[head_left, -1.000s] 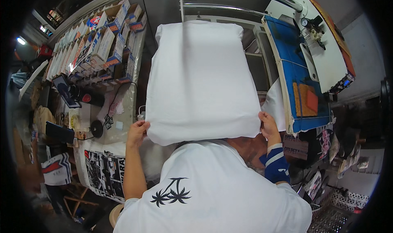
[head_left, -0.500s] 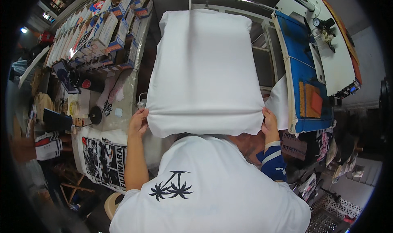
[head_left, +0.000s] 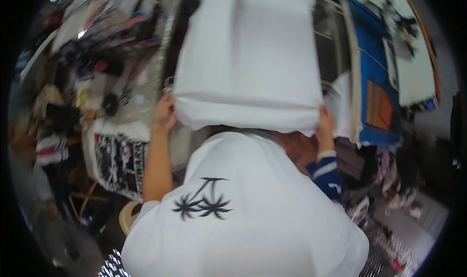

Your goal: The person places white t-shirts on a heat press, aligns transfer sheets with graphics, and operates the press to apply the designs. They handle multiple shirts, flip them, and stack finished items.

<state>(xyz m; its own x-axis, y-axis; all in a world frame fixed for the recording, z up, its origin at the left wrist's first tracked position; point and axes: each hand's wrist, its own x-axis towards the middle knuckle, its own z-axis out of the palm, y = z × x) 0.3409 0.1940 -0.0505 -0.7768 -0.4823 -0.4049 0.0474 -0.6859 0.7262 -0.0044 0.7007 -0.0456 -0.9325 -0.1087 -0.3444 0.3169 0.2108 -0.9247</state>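
A large white cloth [head_left: 262,58] lies stretched over a roughly rectangular flat form in front of me. Its near edge hangs loose, with a crease running from side to side between my hands. My left hand [head_left: 165,112] pinches the cloth at its near left corner. At the near right corner my right hand [head_left: 325,122] grips the same edge, its fingers closed on the fabric. A dark blue sleeve with white stripes [head_left: 327,175] covers my right forearm. What lies under the cloth is hidden.
To the right stands a blue-topped panel [head_left: 372,58] bearing an orange-brown block [head_left: 379,106]. A bench on the left holds rows of boxes [head_left: 112,19], smeared by motion. Below them lies a black-and-white printed sheet [head_left: 119,162]. A person [head_left: 51,148] is partly visible at far left.
The whole view has shifted and blurred, so the cloth, my hands and the surroundings appear higher in the picture. Both hands keep hold of the cloth's near corners.
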